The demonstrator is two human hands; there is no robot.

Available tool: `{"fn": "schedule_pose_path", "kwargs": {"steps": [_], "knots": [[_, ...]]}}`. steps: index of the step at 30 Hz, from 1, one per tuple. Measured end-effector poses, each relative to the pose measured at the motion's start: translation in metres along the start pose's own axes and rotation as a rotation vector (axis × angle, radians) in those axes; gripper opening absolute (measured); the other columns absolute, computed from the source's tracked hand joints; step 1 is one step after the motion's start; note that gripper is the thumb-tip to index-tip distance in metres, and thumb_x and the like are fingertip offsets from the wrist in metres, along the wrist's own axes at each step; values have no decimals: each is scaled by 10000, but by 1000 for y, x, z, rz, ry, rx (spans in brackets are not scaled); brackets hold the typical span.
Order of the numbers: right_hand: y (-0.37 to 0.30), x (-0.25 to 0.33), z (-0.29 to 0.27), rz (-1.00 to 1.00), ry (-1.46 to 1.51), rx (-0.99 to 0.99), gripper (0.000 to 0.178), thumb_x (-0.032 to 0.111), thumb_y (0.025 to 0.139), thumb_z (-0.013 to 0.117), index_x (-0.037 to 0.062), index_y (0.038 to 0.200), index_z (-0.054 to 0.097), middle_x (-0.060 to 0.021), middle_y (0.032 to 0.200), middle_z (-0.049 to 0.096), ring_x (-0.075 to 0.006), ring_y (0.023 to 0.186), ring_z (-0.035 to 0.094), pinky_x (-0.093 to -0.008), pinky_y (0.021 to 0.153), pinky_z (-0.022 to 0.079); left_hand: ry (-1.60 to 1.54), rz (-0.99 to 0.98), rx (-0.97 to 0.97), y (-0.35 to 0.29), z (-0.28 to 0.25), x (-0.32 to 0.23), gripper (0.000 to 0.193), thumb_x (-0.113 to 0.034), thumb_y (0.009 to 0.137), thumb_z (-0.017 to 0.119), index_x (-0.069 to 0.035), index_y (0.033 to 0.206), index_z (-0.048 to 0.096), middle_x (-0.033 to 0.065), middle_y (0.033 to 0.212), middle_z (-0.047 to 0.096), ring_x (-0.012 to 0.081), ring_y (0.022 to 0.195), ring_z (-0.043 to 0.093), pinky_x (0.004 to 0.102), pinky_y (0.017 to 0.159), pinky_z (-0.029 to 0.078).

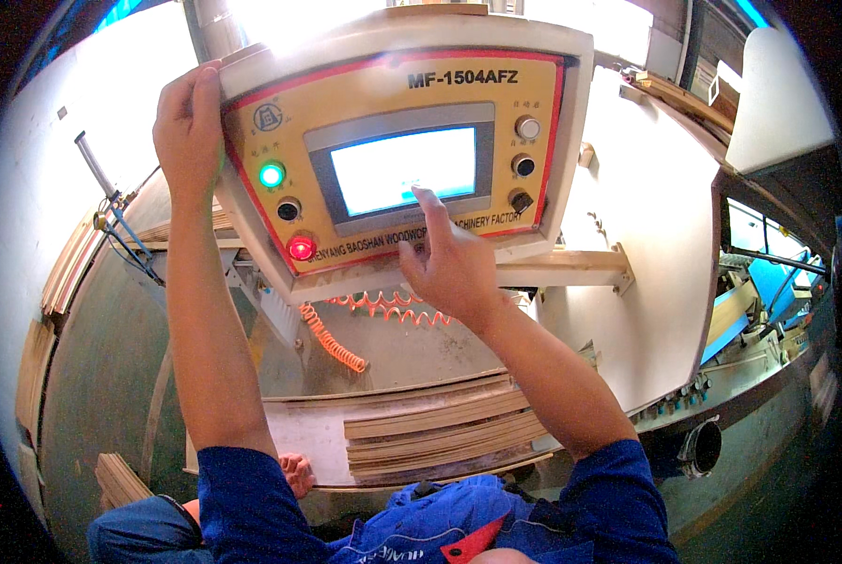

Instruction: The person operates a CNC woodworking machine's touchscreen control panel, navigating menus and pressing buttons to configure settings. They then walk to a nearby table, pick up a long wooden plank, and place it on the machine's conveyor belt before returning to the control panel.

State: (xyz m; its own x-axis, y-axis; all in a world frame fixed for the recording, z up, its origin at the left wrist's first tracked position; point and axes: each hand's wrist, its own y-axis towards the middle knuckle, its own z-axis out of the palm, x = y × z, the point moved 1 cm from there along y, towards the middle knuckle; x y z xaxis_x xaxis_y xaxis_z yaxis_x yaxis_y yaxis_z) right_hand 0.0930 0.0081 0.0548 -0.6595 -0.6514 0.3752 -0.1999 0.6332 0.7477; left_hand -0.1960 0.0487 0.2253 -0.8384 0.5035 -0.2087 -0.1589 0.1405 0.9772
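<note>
A control panel (pixel 393 103) with a yellow face, red border and pale casing hangs tilted in front of me. My left hand (pixel 190 132) is closed around its upper left edge. At the lit touchscreen (pixel 383 174), my right hand (pixel 449 268) has its index finger stretched out, the fingertip at the screen's lower part. The other fingers of that hand are partly curled, holding nothing. To the left of the screen glow a green button (pixel 272 175) and a red button (pixel 301 247). A black rotary switch (pixel 520 200) sits at the lower right.
Stacked wooden strips (pixel 440 428) lie on a bench below the panel. Orange coiled air hoses (pixel 332 343) hang behind it. Another person's hand (pixel 297 475) rests near the bench edge. A large pale machine housing (pixel 656 226) stands to the right; more boards (pixel 73 249) lean at left.
</note>
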Motion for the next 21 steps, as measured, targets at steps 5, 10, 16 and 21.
{"fn": "schedule_pose_path", "kwargs": {"steps": [5,10,16,21], "knots": [[-7,-2,4,-52,-9,-21,630,202,860,698,67,1419,440,-106,691,622,-304,617,662,-427,576,528,-22,29,-2,0,0,6,353,-385,1019,578,-98,1143,742,93,1122,706,211,1029,661,353,925,500],[-11,-5,3,-50,-5,-12,583,221,873,675,75,1393,455,-126,799,682,-334,673,688,-451,599,553,-51,-14,-2,-2,-1,0,339,-378,1017,589,-104,1145,741,84,1114,711,197,1028,660,341,925,502],[-14,-11,5,-45,-5,-47,575,198,859,695,77,1373,466,-89,667,603,-303,588,643,-427,557,517,-47,-15,10,-1,0,2,332,-369,1020,588,-105,1151,741,90,1134,713,202,1043,661,344,934,502],[-14,-13,2,-41,-9,-51,583,203,857,700,90,1379,465,-89,676,614,-304,595,649,-429,563,523,-52,-12,17,-1,-2,-2,332,-366,1023,581,-104,1148,743,94,1139,710,207,1053,657,353,945,498]]}}
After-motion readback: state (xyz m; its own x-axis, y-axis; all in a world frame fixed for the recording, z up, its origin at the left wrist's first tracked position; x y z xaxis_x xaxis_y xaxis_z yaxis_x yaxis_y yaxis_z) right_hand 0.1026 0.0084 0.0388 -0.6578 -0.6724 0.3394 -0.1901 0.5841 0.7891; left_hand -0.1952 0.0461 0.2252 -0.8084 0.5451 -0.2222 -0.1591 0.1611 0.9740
